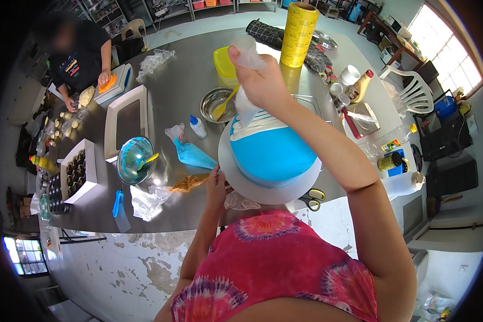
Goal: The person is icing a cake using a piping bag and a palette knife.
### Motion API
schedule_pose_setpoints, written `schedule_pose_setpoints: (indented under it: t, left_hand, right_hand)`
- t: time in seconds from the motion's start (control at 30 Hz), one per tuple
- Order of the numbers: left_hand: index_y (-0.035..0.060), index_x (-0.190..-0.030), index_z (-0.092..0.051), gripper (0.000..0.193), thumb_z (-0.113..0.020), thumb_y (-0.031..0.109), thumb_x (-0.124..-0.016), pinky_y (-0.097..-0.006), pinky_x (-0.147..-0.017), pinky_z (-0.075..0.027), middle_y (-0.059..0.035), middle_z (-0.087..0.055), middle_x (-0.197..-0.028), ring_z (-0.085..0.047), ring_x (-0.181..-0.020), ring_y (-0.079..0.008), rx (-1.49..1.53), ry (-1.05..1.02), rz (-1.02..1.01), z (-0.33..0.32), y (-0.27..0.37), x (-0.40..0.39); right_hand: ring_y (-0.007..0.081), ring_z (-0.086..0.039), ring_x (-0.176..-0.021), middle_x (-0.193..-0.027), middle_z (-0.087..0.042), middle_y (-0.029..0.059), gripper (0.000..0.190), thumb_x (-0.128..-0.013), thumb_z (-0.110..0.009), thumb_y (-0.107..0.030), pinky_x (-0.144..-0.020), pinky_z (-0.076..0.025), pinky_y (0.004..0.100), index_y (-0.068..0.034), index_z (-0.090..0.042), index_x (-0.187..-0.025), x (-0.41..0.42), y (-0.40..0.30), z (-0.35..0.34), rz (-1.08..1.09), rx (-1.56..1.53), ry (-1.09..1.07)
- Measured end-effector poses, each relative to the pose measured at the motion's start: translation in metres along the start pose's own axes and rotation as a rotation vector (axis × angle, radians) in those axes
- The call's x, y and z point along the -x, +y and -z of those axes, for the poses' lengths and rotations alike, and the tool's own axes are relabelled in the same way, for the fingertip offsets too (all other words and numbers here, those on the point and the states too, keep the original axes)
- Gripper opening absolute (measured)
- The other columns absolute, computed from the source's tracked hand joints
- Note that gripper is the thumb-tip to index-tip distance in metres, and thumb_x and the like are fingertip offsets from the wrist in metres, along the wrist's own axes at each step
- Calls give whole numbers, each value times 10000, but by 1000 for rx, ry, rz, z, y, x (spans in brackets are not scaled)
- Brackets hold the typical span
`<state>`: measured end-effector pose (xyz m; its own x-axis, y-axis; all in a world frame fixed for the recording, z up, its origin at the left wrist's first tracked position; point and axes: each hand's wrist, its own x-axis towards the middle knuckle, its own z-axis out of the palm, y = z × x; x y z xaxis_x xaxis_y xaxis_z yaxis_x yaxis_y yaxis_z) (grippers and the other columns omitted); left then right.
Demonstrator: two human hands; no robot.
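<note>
My right hand (261,78) is closed around a piping bag of white icing (247,108), its lower end over the cake's far side. The round cake (273,155) has smooth blue icing, with white piped lines (261,122) across the far part of its top. It stands on a pale round board or turntable (265,195). My left hand (216,183) is at the near left edge of that round plate; whether its fingers grip the edge is unclear. Just left of it lie a piping bag of blue icing (195,155) and a bag with orange-brown contents (189,183).
Beyond the cake are a steel bowl with a yellow spatula (213,98), a yellow container (224,64) and an upright film roll (300,36). Scissors (314,199) lie at the near right. A blue-smeared bowl (122,167) and cupcake box (90,177) stand left. A co-worker (80,56) works at far left.
</note>
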<state>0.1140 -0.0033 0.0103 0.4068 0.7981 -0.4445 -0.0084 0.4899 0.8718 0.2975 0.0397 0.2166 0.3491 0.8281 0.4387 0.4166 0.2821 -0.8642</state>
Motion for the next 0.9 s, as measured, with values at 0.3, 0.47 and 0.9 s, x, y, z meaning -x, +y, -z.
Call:
schedule_pose_setpoints:
  t: [0.3,0.47,0.9]
  left_hand:
    - [89,-1256,-283,382,-339,172,-888,-310,-687,-475,-80,-516,-980,-557,-826,-172,-16,7,16,1,-2,-1]
    - [92,-1260,-280,386,-340,175,-888,-313,-688,-473,-81,-515,-996,-556,-823,-173,-28,3,14,2,-1,-1]
    - [85,-1267,-269,394,-336,168,-888,-307,-690,-476,-87,-515,-1004,-557,-826,-173,-50,19,16,0,2,1]
  right_hand:
    - [91,-449,-464,-472,-477,45,336,-831,-494,-296,-442,-377,257,-5,-562,-677,-3,24,50,118,66,163]
    - [91,-442,-465,-472,-463,34,368,-831,-491,-318,-440,-371,261,-4,-547,-647,2,18,71,60,125,235]
    - [119,-450,-462,-464,-480,62,490,-818,-476,-408,-456,-384,280,12,-511,-569,1,33,106,17,270,301]
